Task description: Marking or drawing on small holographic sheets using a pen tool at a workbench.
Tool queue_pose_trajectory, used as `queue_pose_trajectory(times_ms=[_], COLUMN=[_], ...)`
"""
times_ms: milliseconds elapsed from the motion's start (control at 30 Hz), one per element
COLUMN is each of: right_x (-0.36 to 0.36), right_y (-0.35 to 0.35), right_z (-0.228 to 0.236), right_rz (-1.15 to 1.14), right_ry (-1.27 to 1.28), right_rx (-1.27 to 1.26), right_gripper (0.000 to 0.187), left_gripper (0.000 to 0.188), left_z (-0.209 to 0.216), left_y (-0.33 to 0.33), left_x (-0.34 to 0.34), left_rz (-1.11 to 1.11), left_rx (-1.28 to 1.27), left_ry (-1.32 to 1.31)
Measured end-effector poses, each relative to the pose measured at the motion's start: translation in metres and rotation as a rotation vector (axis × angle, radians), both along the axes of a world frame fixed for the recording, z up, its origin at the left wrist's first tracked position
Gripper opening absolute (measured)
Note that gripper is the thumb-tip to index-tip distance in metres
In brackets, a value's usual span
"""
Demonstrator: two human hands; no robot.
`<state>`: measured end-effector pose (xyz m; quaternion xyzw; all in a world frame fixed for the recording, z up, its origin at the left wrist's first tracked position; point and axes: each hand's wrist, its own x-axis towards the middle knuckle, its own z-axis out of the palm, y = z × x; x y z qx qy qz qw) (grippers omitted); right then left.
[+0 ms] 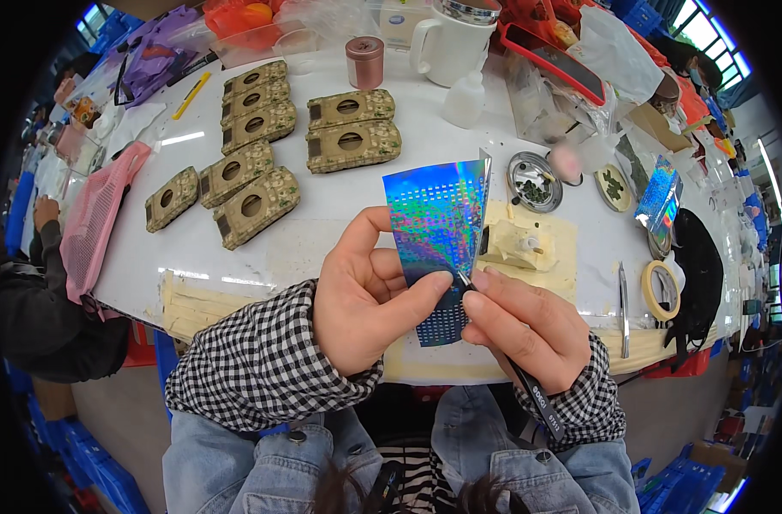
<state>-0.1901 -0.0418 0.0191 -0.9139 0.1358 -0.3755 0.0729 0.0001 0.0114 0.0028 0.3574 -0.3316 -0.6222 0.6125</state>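
The left hand (365,295) is closed around a holographic sticker sheet (438,236), thumb pressed on its front and fingers curled behind, holding it upright above the near edge of the white table (322,206). The right hand (515,325) pinches black tweezers (528,385), whose tips meet the sheet's lower part just beside the left thumb. Behind the sheet on the table lies a cream-coloured model part (528,244) on a yellowish pad. To the left sit several camouflage tank hulls (254,201) with round openings, in loose rows. A small metal dish (534,182) with dark bits stands to the right, with a roll of masking tape (661,289) near the table's right edge.
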Motion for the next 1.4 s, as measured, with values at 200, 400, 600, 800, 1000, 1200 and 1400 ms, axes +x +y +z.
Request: queue_pose_trajectory(times_ms=[200,400,600,800,1000,1200,1400], right_x=[-0.001,-0.001,-0.002,-0.001,-0.002,-0.003,-0.005], right_y=[-0.001,0.001,-0.001,0.0,0.0,0.0,-0.001], right_z=[0.004,0.009,0.004,-0.001,-0.001,0.0,0.001], right_rz=[0.018,0.001,0.006,0.016,0.018,0.023,0.043], right_ry=[0.001,-0.008,-0.005,-0.008,0.008,0.012,0.008], right_rx=[0.075,0.268,0.117,0.026,0.001,0.053,0.083], right_gripper=[0.036,0.034,0.035,0.039,0.039,0.04,0.041], left_gripper=[0.047,0.046,0.047,0.049,0.049,0.048,0.047], left_z=[0.002,0.002,0.001,-0.001,0.001,0.0,0.001], left_y=[0.002,0.004,0.001,0.001,0.001,0.001,0.002], left_x=[-0.001,-0.002,-0.004,-0.002,-0.002,-0.001,0.0], left_rz=[0.02,0.043,0.034,0.012,0.004,0.005,-0.002], left_rx=[-0.03,-0.034,-0.017,-0.016,-0.013,-0.012,-0.004], left_ry=[-0.055,-0.119,-0.069,-0.013,-0.011,-0.007,-0.003])
